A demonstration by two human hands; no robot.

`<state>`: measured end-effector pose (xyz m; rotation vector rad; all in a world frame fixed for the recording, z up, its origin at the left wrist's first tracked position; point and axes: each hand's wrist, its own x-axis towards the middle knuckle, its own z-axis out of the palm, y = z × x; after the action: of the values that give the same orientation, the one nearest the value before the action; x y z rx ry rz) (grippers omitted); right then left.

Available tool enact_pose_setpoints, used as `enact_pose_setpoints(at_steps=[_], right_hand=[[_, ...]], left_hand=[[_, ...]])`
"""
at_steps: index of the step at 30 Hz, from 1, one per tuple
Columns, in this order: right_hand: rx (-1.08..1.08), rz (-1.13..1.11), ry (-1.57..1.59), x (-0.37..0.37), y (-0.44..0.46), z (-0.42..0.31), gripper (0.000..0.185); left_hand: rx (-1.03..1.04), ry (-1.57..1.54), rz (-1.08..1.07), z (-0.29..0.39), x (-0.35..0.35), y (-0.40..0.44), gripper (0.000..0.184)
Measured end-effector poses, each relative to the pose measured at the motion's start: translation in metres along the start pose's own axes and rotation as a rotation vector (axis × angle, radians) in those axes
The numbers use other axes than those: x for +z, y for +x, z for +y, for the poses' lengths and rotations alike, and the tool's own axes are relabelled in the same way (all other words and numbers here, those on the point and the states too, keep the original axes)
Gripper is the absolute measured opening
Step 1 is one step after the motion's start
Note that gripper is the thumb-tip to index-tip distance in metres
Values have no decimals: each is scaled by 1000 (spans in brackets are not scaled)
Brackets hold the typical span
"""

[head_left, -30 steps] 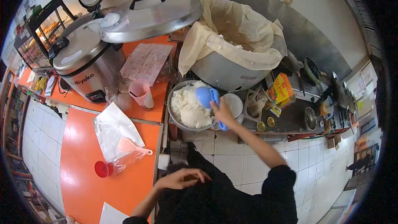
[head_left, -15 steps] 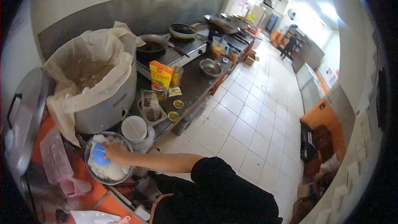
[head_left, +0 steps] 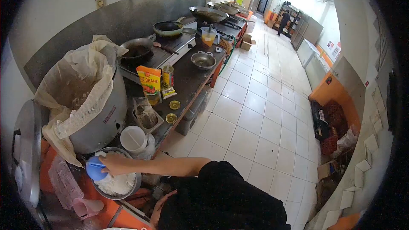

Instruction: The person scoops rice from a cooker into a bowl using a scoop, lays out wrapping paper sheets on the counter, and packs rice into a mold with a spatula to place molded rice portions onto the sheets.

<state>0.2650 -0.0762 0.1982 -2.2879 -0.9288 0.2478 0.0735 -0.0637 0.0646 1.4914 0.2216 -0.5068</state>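
Observation:
My right hand [head_left: 114, 164] is closed around a blue scoop [head_left: 96, 168] over the left side of a metal bowl [head_left: 137, 184]. White rice [head_left: 117, 184] fills the bowl. Behind the bowl stands a large grey pot [head_left: 102, 119] lined with a pale mesh cloth [head_left: 87, 98], with some rice remnants inside. A white round container [head_left: 133, 139] is just right of the bowl. Of my left arm only a bit [head_left: 160, 208] shows at the bottom, beside the black clothing, and its fingers are hidden.
A large metal lid [head_left: 29, 153] leans at the left, near a pink cup [head_left: 87, 208]. Along the counter are a yellow packet [head_left: 149, 83], a can [head_left: 168, 76], a small metal bowl [head_left: 203, 61] and pans [head_left: 168, 29]. Far off, a person [head_left: 284, 22] stands on the tiled aisle.
The view has swung right toward the aisle, so the orange table has mostly left it. The blue scoop has moved to the bowl's left side. My left hand's fingers have dropped out of sight.

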Motion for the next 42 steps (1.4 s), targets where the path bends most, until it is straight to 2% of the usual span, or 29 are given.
enact_pose_setpoints(at_steps=[3,6,9,12,15,18,20,22,24,27,30,33,35,36,38,39,40,42], right_hand=[[-92,-85,66,-16,6,-1,54],[-60,-278,-109,-20,15,1,53],[-69,-282,-150,-4,25,9,50],[-39,-192,-142,16,23,9,44],[-21,-115,-222,80,46,23,44],[73,-66,-203,63,38,4,40],[36,-314,-324,92,86,30,35],[-3,-385,-313,83,85,31,33],[-54,-272,-199,3,41,-1,33],[-54,-158,54,-2,47,-3,38],[-61,-322,-64,-45,31,-25,37],[-211,-198,-322,-18,43,-9,32],[-295,-252,-289,22,68,27,23],[-255,-210,-296,27,63,27,19],[-311,-218,-316,45,57,47,16],[-253,-186,-263,38,43,35,17],[-178,-261,-271,26,34,21,26],[-157,-234,-273,45,37,28,45]], left_hand=[[-14,12,19,-4,-4,0,32],[-40,15,50,-7,-7,0,32],[-62,18,84,-11,-10,-1,32],[-74,24,113,-10,-16,0,32],[-90,20,145,-15,-11,-5,33],[-94,14,155,-20,-2,-9,33],[-96,18,159,-23,5,-12,33],[-102,24,167,-27,11,-15,33],[-110,26,176,-31,15,-19,33],[-127,25,192,-36,19,-23,33],[-143,31,213,-42,21,-27,33],[-160,37,238,-48,20,-32,33],[-173,31,272,-54,15,-42,34],[-185,32,302,-58,12,-49,34],[-220,21,360,-66,10,-70,34],[-242,16,391,-69,12,-81,34],[-271,17,409,-72,14,-92,34],[-321,10,448,-79,22,-108,34]])
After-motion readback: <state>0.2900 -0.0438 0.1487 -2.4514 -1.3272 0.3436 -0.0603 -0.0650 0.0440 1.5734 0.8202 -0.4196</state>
